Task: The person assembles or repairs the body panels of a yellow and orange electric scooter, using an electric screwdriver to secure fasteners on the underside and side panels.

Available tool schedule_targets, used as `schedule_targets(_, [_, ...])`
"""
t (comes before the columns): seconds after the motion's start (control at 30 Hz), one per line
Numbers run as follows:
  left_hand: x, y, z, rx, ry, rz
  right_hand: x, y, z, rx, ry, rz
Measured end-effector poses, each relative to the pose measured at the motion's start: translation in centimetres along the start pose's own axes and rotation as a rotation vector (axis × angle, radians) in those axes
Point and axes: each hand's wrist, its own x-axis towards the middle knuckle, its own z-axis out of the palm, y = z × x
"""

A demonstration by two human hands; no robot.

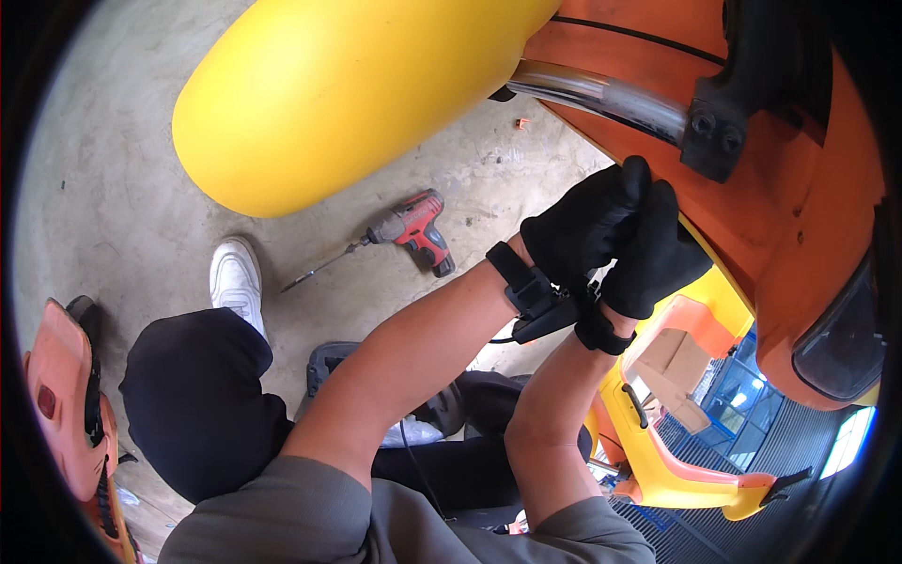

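Observation:
My left hand (587, 226) and my right hand (656, 258) both wear black gloves and meet at the lower edge of a large orange body panel (723, 202). The fingers of both hands are curled and drawn together. Whatever lies between them is hidden by the gloves. Black straps circle both wrists, with a small black device (540, 310) by the left one. Above the hands, a shiny metal tube (611, 99) runs into a black bolted bracket (714, 132). A smooth yellow fender-like part (348, 99) extends to the left of the tube.
A red and grey cordless drill (423, 230) with a long bit lies on the concrete floor (132, 188), near my white shoe (235, 282). An orange vehicle part (66, 395) stands at the far left. Behind my right arm are a yellow-and-orange scooter body (648, 451) and a cardboard box (672, 367).

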Motion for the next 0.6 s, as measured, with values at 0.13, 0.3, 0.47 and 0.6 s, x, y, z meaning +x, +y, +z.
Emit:
schedule_targets(0.13, [-0.1, -0.7, -0.1, -0.055, 0.008, 0.025, 0.0, -0.4, 0.1, 0.196, -0.02, 0.039])
schedule_targets(0.3, [-0.2, 0.5, 0.2, 0.512, -0.023, 0.195, 0.0, -2.2, -0.8, -0.029, -0.051, -0.072])
schedule_targets(0.47, [0.0, -0.1, 1.3, -0.01, 0.191, -0.138, -0.5, -4.0, -2.6, 0.096, 0.042, 0.01])
schedule_targets(0.6, [0.4, -0.6, 1.2, -0.084, 0.078, -0.067, -0.3, -3.8, -2.0, 0.048, 0.116, 0.001])
